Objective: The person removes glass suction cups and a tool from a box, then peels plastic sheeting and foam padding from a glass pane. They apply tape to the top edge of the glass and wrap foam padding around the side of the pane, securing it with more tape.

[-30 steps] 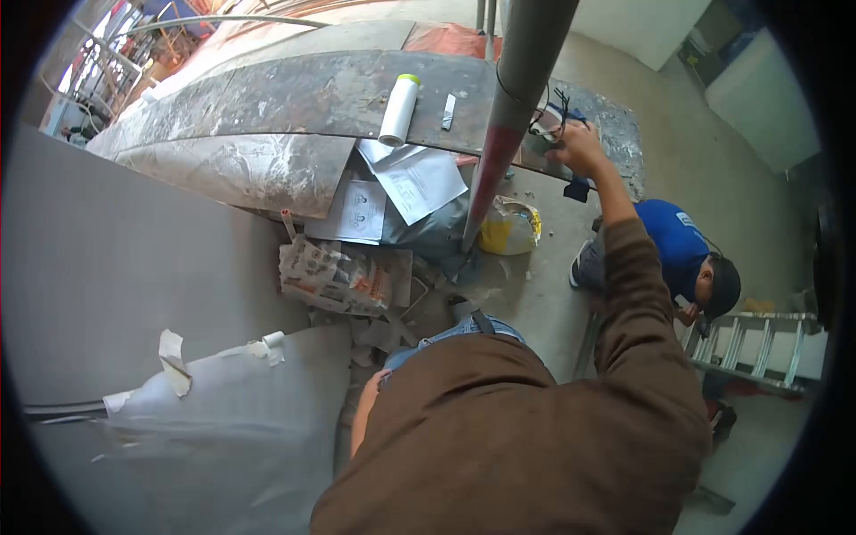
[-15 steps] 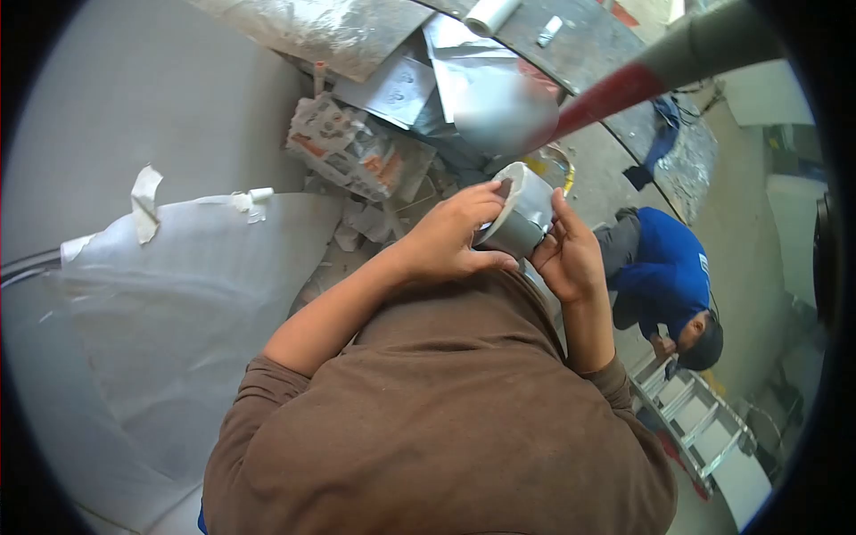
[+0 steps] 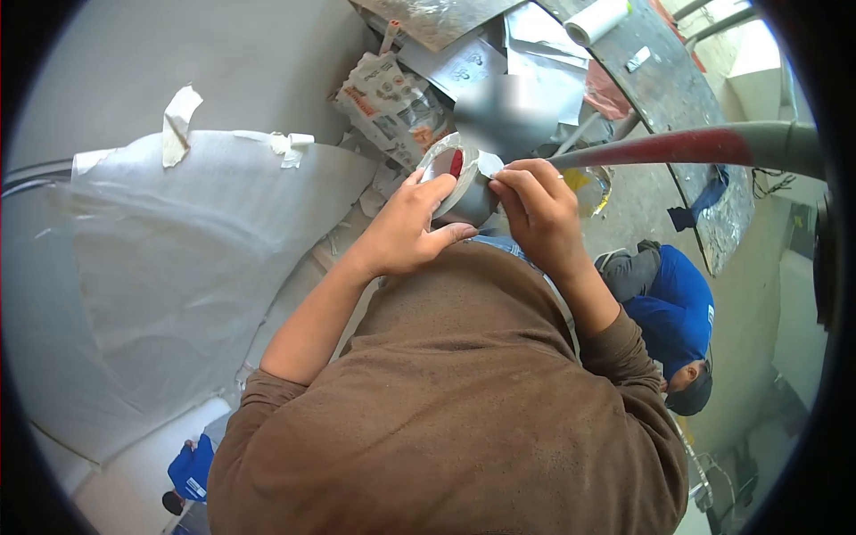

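In front of my stomach is a wide roll of silver-grey tape, tilted so that its core opening shows, with a red patch inside. My left hand grips the roll, fingers hooked into the core and thumb along the lower outside. At the roll's right edge, my right hand pinches a pale, lifted end of the tape between thumb and fingers. The remaining fingers of that hand are curled.
White sheeting with torn tape strips hangs at left. Ahead lie a crumpled printed bag, papers and a workbench bearing a white roll. A red-grey pole crosses at right. A person in blue bends nearby; another is at lower left.
My right hand has gone from supporting the roll's side to pinching the tape end at its edge. The roll and my left hand appear farther left, and the whole view has shifted.
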`<state>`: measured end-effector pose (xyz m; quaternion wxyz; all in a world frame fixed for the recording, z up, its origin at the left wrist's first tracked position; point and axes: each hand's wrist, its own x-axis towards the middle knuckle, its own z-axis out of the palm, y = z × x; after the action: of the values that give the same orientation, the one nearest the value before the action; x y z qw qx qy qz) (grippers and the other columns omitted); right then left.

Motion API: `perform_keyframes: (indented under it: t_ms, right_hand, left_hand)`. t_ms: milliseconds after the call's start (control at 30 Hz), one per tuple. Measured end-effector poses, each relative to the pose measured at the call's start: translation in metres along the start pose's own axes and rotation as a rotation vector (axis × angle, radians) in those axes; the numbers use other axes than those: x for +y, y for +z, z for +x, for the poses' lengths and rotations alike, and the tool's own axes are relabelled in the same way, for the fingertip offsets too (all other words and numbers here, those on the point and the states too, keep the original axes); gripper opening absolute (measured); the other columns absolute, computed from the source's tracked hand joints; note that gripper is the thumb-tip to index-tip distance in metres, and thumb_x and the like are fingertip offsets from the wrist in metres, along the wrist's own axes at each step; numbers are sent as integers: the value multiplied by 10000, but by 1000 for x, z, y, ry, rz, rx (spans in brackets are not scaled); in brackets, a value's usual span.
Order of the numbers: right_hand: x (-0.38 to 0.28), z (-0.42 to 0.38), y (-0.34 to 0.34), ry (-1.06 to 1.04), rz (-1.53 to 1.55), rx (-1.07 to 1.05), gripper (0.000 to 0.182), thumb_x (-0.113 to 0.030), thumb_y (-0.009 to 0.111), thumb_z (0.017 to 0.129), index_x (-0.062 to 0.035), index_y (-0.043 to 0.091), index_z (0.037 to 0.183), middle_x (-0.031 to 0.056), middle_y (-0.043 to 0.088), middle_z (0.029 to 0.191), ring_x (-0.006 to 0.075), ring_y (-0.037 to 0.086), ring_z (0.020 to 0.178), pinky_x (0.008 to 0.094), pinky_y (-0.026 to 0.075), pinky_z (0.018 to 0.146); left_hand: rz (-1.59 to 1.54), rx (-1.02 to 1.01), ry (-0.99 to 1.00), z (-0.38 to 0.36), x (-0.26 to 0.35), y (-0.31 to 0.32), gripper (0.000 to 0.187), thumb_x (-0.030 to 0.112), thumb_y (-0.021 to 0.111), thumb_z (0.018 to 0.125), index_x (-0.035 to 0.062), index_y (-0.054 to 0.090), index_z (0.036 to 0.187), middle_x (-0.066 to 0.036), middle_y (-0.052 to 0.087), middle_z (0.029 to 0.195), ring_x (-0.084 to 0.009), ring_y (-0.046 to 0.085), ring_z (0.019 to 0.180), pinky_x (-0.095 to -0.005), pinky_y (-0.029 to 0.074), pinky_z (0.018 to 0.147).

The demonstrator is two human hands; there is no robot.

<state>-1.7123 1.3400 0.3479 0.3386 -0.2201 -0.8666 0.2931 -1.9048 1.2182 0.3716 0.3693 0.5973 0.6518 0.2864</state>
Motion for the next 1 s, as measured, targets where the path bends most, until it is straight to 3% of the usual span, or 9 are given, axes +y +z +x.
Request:
perform_keyframes:
  t_ms: [300,400,467,633,700,733,800,900,1000]
  right_hand:
    - [7,20,11,862,958,-337,237,-239,592,1060,-14,667,1071,3,683,989,107,639,868,259,528,722]
    - [14,20,19,623,1249,-337,332,-257,584,1056,-4,598,1271,59,634,1213,123,597,1048,301,520,834]
    - [5,32,9,357,1186,-392,767,-332,729,932,-18,384,1541,141,444,1525,252,480,1319,387,468,996]
    - [6,77,19,-281,858,-667,407,-237,848,791,-82,764,1158,207,470,1544,416,347,1493,523,290,1192]
    - [1,81,34,-255,1116,-634,271,-191,857,762,-55,785,986,246,620,1373,430,409,1462,538,303,1186]
    - [-12,83,25,-327,986,-576,169,-140,804,855,-1,745,933,173,735,1079,349,621,1242,498,439,1094]
    - [-28,60,31,141,952,-390,86,-38,772,843,16,711,870,158,761,931,271,725,1002,440,502,1034]
    - [-20,55,42,170,684,-158,40,5,727,872,33,705,891,128,761,888,182,725,843,308,559,814]
    - [-21,65,53,157,484,-58,52,-8,722,883,35,697,897,123,758,879,170,708,820,299,545,762]
  left_hand:
    - [-766,36,-183,-34,-22,-25,440,291,721,861,-51,670,1133,-84,695,990,-112,598,924,-276,480,841]
    - [-1002,45,-187,-38,-28,-33,487,276,652,827,-90,670,1148,-87,705,988,-121,626,882,-261,502,800]
    - [-1097,-33,-209,-40,-31,-47,508,286,649,814,-95,672,1149,-93,711,973,-130,647,845,-257,518,769]
    - [-1040,-279,-181,-29,-111,-28,262,182,650,914,-2,701,1094,-78,720,988,-106,671,858,-265,539,759]
    - [-1192,-128,-1,-17,-136,-6,291,248,643,950,20,676,1128,-75,702,1036,-135,658,925,-300,530,825]
    - [-1261,-44,57,-13,-141,6,307,281,640,968,32,664,1145,-74,693,1060,-149,652,959,-318,525,857]
    - [-1313,206,-4,-14,-124,21,349,321,639,984,47,630,1199,-74,681,1077,-160,646,977,-328,524,871]
    - [-1050,846,-198,-16,-106,45,472,315,658,975,52,546,1350,-76,670,1029,-154,653,918,-315,533,827]
    - [-485,788,241,-32,-84,59,777,345,692,971,25,300,1561,-105,671,1192,-176,619,1076,-344,458,1022]
